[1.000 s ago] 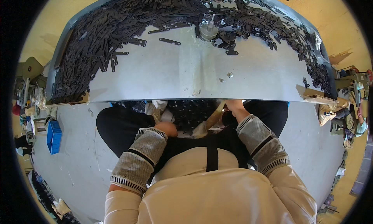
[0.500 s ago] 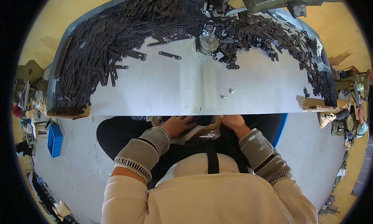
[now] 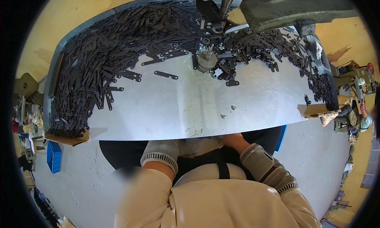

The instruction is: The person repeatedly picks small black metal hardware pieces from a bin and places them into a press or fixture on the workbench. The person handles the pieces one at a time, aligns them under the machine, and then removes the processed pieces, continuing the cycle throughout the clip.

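My right hand [image 3: 234, 141] is partly visible at the table's near edge, its fingers hidden. It lies beside a pale, crumpled bag-like thing [image 3: 202, 146] in my lap. My left forearm, in a grey knit sleeve guard [image 3: 163, 151], reaches to the other side of it; the left hand itself is hidden below the table edge or behind that pale thing. What either hand holds cannot be made out. Above them spreads a grey metal table [image 3: 158, 113], with a large heap of flat dark metal strips [image 3: 107, 50] on the left and smaller dark metal pieces [image 3: 253, 42] on the right.
A press-like machine with a heavy green arm [image 3: 293, 8] hangs over the table's far side, above a round metal post [image 3: 207, 61]. Cardboard flaps [image 3: 69, 139] edge the near left corner. A blue crate [image 3: 54, 157] stands on the floor at left. Another person [image 3: 366, 117] is far right.
The view has tilted, so the table sits lower in it. My left forearm has moved inward to the right, and my left hand has gone out of sight. Less of my right hand shows.
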Available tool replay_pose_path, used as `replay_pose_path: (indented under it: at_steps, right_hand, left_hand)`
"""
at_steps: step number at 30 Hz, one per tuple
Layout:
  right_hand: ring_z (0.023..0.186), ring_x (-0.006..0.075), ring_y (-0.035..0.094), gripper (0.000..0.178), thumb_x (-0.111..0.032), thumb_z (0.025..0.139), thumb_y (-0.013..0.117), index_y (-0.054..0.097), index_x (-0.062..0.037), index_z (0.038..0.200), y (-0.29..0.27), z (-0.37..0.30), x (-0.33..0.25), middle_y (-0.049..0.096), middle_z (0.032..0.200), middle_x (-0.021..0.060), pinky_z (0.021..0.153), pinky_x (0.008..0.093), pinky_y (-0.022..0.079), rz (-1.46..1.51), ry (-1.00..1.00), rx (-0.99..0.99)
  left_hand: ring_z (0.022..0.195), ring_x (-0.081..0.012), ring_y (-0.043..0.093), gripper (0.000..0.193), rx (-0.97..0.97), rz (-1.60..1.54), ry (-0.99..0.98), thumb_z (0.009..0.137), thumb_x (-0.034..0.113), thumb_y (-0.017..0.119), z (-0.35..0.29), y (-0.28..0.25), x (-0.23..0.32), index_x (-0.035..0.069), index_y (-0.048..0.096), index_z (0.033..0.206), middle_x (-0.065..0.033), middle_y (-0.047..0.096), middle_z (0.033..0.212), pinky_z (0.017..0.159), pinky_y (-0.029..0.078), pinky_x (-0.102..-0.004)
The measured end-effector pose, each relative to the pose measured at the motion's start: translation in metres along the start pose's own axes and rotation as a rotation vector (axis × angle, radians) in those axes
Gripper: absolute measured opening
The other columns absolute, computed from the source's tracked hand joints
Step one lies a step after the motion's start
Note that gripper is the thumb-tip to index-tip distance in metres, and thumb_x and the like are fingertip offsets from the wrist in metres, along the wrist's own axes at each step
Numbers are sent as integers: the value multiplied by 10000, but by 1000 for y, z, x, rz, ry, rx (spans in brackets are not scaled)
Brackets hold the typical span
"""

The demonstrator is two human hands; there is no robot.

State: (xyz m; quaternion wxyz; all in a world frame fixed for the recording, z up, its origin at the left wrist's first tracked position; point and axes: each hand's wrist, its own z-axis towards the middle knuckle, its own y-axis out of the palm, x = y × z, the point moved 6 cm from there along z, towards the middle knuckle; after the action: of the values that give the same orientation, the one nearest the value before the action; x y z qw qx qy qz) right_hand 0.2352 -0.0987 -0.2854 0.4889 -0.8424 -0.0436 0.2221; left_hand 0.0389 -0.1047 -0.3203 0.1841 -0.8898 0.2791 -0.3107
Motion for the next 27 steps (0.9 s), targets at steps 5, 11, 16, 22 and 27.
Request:
replay_pose_path:
  at_steps: [5, 11, 16, 22, 27]
  right_hand:
    - [1140, 325, 535, 372, -223, 876, 562, 561, -68, 1214, -15, -13, 8, 568, 1229, 159, 976, 412, 412, 49, 225, 96]
    - [1077, 316, 555, 322, -211, 774, 640, 617, -83, 1069, -28, -23, -53, 597, 1137, 160, 911, 451, 433, -197, -382, 6]
    - [995, 309, 624, 208, -200, 825, 595, 676, -90, 982, 19, -1, -11, 664, 1016, 147, 817, 456, 496, -359, -3, -525]
    - [985, 314, 631, 229, -191, 855, 549, 658, -75, 1020, 88, 13, 19, 660, 1047, 155, 829, 437, 494, -403, 207, -607]
    - [976, 319, 637, 247, -183, 880, 510, 643, -64, 1051, 101, 32, 16, 656, 1072, 162, 840, 422, 492, -394, 171, -456]
  left_hand:
    - [1212, -328, 485, 529, -108, 50, -55, 898, 355, 534, -12, 0, 0, 197, 440, 1394, -146, 414, 1416, 979, 427, -442]
    - [1235, -332, 466, 536, -280, 140, -117, 906, 401, 523, -14, 33, 3, 197, 440, 1394, -165, 419, 1412, 994, 416, -445]
    - [1217, -307, 484, 499, -449, -37, -82, 959, 418, 426, -19, 68, 12, 130, 471, 1365, -149, 467, 1382, 1007, 382, -456]
    - [1224, -282, 483, 478, -440, -113, -297, 983, 395, 385, -25, 58, 42, 126, 464, 1370, -113, 463, 1397, 1008, 371, -454]
    - [1158, -291, 541, 458, -226, -164, -259, 960, 382, 426, -23, 52, 52, 94, 540, 1297, -148, 519, 1336, 965, 414, -454]
